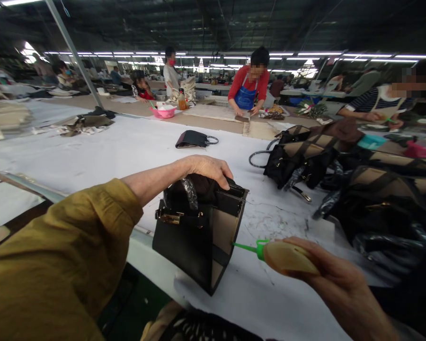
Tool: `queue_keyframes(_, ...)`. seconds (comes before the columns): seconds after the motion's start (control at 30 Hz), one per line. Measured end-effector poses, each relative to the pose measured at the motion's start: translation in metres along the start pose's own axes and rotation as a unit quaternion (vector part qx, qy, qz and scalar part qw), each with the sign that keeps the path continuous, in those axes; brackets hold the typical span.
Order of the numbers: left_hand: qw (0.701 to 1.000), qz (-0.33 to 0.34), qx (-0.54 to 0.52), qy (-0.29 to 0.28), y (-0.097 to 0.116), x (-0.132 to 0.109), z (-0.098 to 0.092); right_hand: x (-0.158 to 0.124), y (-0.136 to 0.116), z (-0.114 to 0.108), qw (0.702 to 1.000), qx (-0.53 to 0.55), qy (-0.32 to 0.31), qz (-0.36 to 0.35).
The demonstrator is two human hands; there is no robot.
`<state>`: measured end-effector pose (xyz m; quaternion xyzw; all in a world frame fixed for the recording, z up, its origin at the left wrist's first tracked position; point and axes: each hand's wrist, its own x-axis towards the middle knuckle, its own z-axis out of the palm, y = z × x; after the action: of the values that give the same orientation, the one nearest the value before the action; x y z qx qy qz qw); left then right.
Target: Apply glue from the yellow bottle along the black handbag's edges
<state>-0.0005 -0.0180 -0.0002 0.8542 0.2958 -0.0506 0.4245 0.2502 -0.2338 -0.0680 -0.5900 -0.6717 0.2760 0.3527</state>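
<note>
— Well, what do we have widest before us?
— The white table [102,151]. It runs from our lap to the far side, where a co-worker [248,87] in a red top and blue apron bends over a flat sheet.
— And next in size?
— The heap of black and tan bags [358,166] on our right, piled on the table with handles and plastic wrapping sticking out.
— Then our own bag?
— Yes. The black handbag [191,241] stands upright at the near edge of the table, just in front of us. Its tan side panel [225,232] is turned to our right and there is a gold clasp [170,218] on its front.
— How do we hold it?
— Our left hand [210,169], coming out of a mustard sleeve [74,246], lies over the top, fingers curled down over the upper edge and closed on it.
— And the other?
— Our right hand [328,279] is wrapped around a soft yellowish squeeze bottle [289,258], fingers pressed about its body, low and to the right of the handbag.
— Anything smaller?
— A flat black bag [193,139] lies alone farther up the table, well apart from ours, and a pink basin [163,112] sits beyond it. Smallest is the bottle's green nozzle [246,247]. Its tip is at the tan side panel, though we cannot tell whether it touches.
</note>
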Motion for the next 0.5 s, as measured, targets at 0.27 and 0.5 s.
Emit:
queue_keyframes(0.27, 1.0, -0.001, 0.021, 0.009, 0.008, -0.004, 0.0, -0.011, 0.013, 0.011, 1.0, -0.001, -0.024, 0.02)
queue_keyframes(0.5, 0.984, 0.04, 0.171, 0.037, 0.036, -0.018, -0.012, -0.005, 0.011, 0.01, 0.996, 0.069, -0.004, 0.063)
